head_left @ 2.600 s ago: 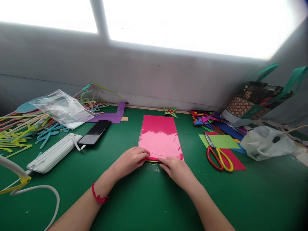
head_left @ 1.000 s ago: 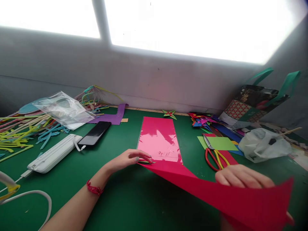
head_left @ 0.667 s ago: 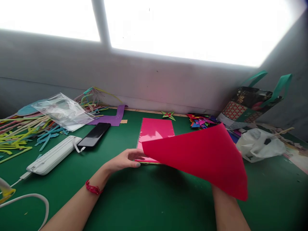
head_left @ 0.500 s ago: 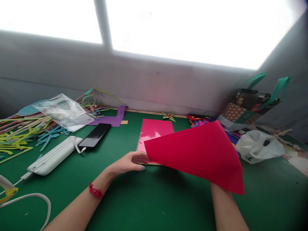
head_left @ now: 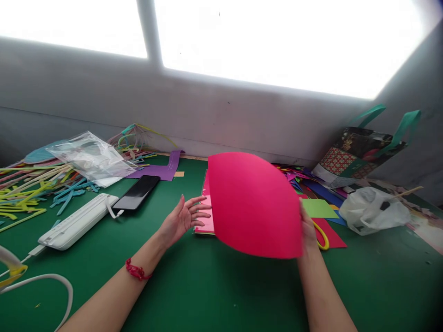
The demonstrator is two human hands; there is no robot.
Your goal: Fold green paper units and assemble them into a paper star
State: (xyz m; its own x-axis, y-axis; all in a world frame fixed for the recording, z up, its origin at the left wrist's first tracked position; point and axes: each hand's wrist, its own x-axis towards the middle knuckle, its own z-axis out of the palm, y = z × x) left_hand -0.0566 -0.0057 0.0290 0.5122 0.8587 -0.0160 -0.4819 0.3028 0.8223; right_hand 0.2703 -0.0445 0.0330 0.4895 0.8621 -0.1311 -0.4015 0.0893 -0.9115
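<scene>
A sheet of pink-red paper (head_left: 256, 207) bows upward above the green table (head_left: 221, 290). My right hand (head_left: 308, 228) grips its right edge, with part of the fingers hidden behind the sheet. My left hand (head_left: 185, 216) is open, palm turned toward the paper, fingers spread near its left edge. Beneath them lies a clear packet of pink paper (head_left: 205, 221), mostly covered by the held sheet. Just right of my right hand, the yellow handle of what looks like scissors (head_left: 323, 237) rests on red paper (head_left: 335, 240).
Left are a black phone (head_left: 138, 192), a white power bank (head_left: 78, 221), purple paper (head_left: 166, 168), a clear plastic bag (head_left: 93, 159) and several fuzzy stems (head_left: 24, 198). Right are green paper (head_left: 318, 208), a white plastic bag (head_left: 370, 212) and a patterned bag (head_left: 353, 159).
The pink-red sheet has swung left and bowed, uncovering the green paper and yellow handle on the right. My left hand has turned palm up with fingers spread, slightly back from the packet.
</scene>
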